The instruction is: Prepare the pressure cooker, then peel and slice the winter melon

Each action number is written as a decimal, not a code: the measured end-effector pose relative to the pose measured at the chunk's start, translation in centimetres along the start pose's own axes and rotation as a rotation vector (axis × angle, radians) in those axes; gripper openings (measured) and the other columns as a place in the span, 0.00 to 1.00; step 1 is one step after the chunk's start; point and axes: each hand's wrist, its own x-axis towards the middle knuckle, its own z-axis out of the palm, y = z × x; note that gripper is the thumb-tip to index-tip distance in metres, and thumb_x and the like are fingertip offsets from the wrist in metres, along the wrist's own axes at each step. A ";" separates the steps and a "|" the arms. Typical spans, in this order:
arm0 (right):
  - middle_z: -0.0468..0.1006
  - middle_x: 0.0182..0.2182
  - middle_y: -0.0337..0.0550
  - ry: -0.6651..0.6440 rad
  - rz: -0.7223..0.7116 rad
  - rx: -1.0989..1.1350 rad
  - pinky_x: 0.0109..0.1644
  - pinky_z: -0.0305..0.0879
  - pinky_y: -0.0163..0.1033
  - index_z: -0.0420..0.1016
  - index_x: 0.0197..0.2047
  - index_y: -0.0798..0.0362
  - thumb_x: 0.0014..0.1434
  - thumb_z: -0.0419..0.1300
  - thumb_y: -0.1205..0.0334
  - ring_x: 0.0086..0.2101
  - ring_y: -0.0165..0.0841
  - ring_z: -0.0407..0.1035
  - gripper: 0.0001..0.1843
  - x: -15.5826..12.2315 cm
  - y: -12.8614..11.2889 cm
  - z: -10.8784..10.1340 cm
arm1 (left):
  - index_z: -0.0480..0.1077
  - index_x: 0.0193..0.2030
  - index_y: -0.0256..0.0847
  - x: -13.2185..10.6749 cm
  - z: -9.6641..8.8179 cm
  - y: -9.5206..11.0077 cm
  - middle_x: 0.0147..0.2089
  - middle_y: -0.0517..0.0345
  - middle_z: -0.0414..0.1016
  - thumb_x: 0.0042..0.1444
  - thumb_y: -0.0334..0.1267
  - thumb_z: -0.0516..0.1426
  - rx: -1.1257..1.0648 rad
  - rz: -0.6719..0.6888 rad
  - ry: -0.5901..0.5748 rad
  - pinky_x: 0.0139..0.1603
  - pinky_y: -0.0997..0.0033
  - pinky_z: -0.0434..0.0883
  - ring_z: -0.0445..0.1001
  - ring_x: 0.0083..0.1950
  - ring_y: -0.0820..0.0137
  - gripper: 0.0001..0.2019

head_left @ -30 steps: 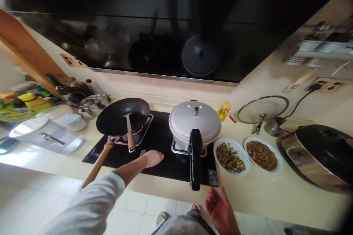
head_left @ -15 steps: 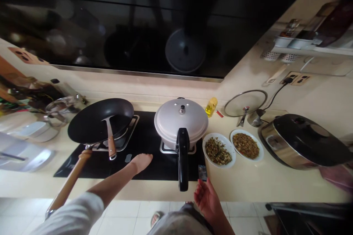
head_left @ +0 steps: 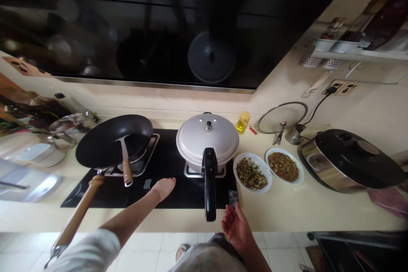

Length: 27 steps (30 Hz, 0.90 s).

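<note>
My left hand [head_left: 165, 188] reaches over the front of the black glass cooktop [head_left: 178, 157], its fingers bent down and closed. Whatever lies under them is hidden by the hand. To its right stands a silver pressure cooker [head_left: 204, 138], lid on and black handle [head_left: 209, 195] pointing toward me. My right hand [head_left: 236, 223] hovers at the counter's front edge, right of that handle, loosely curled with the thumb apart and nothing visible in it. Just beyond its fingertips lies a small dark flat object [head_left: 233, 198].
On the left burner sits a black wok [head_left: 108, 144] with a wooden-handled spatula [head_left: 126, 165]. Two plates of chopped food [head_left: 269, 180] [head_left: 298, 180], a yellow oil bottle [head_left: 243, 122], a red lighter [head_left: 253, 130], a glass lid [head_left: 283, 110] and a large lidded cooker [head_left: 331, 174] stand right.
The view has shifted slightly. My left hand keeps its place on the cooktop front, and my right hand stays by the counter edge with nearly the same curl.
</note>
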 end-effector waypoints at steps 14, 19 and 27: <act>0.78 0.21 0.40 0.042 0.012 0.020 0.32 0.71 0.35 0.78 0.32 0.58 0.49 0.69 0.57 0.23 0.28 0.72 0.12 0.5 0.0 -1.8 | 0.68 0.49 0.29 0.6 0.9 -0.1 0.44 0.39 0.78 0.59 0.24 0.49 0.012 -0.052 0.006 0.46 0.57 0.76 0.78 0.47 0.57 0.13; 0.79 0.22 0.40 0.019 0.031 0.002 0.32 0.71 0.35 0.78 0.31 0.57 0.45 0.72 0.57 0.24 0.29 0.73 0.13 0.9 0.2 -2.4 | 0.68 0.50 0.32 1.0 1.6 -0.2 0.44 0.48 0.78 0.63 0.30 0.51 0.023 -0.090 0.022 0.46 0.58 0.76 0.78 0.45 0.64 0.11; 0.79 0.22 0.39 0.027 0.047 -0.029 0.32 0.71 0.36 0.78 0.32 0.57 0.42 0.73 0.57 0.24 0.29 0.73 0.15 0.9 0.5 -2.6 | 0.69 0.50 0.33 1.3 2.2 -0.4 0.45 0.49 0.76 0.62 0.41 0.54 -0.035 -0.063 0.055 0.45 0.57 0.75 0.77 0.44 0.65 0.15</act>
